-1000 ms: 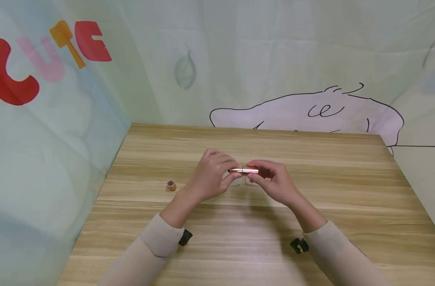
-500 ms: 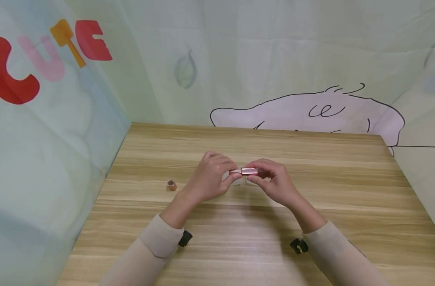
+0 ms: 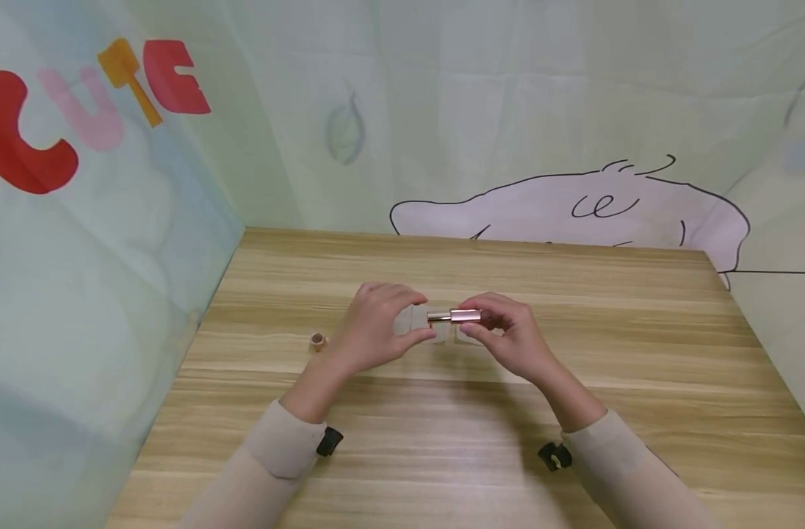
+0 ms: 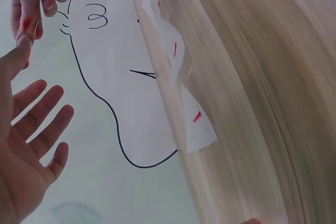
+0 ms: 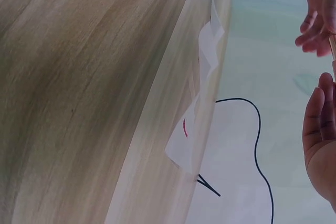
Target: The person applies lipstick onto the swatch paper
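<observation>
A rose-gold lipstick (image 3: pixel 465 316) lies nearly level in the air above the middle of the table. My right hand (image 3: pixel 511 334) pinches its right end between thumb and fingers. My left hand (image 3: pixel 372 323) is beside the tube's left end, thumb and fingers spread apart around a gap. A small open cap (image 3: pixel 318 342) stands on the table to the left of my left wrist. Beneath the hands lie white paper pieces (image 4: pixel 198 121); the left wrist view shows short red marks on them.
The wooden table (image 3: pixel 442 455) runs up to printed cloth walls at the back and sides. A cartoon outline (image 3: pixel 568 209) is drawn on the back cloth. Black wrist straps (image 3: pixel 330 441) show at both sleeves.
My left hand has let go of the lipstick's left end and drawn slightly left, its fingers spreading. My right hand still holds the tube, which has turned and shifted slightly.
</observation>
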Demonstrator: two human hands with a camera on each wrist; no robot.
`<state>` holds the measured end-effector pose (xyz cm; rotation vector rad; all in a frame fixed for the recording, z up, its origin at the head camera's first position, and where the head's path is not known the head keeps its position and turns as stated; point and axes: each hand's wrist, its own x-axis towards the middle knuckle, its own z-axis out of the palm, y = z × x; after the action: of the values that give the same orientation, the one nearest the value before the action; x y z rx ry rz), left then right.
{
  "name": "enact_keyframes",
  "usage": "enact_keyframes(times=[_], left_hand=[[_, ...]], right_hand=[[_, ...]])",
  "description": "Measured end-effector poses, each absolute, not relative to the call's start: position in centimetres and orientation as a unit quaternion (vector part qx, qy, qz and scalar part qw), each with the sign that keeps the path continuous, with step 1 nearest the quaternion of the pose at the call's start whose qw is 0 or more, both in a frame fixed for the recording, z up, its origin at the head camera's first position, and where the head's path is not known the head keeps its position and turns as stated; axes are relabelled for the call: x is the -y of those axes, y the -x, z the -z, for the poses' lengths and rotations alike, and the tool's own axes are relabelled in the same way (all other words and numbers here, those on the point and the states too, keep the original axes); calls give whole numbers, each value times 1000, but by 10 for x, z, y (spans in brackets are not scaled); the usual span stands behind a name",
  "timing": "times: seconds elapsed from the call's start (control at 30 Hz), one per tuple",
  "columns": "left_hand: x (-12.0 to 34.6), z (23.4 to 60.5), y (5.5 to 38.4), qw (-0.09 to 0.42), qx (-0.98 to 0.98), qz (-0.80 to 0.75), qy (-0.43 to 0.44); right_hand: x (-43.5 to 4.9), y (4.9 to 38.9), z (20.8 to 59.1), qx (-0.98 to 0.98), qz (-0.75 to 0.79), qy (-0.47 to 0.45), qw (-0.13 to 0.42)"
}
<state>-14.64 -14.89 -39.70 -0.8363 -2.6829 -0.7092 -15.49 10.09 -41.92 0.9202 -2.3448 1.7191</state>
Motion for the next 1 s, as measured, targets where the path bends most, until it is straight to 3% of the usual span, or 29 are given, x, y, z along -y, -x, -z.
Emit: enact_keyframes(times=[1.0], left_hand=[[223, 421, 138, 111, 946, 220, 211]], right_hand=[[-106, 153, 419, 771, -573, -276, 43]])
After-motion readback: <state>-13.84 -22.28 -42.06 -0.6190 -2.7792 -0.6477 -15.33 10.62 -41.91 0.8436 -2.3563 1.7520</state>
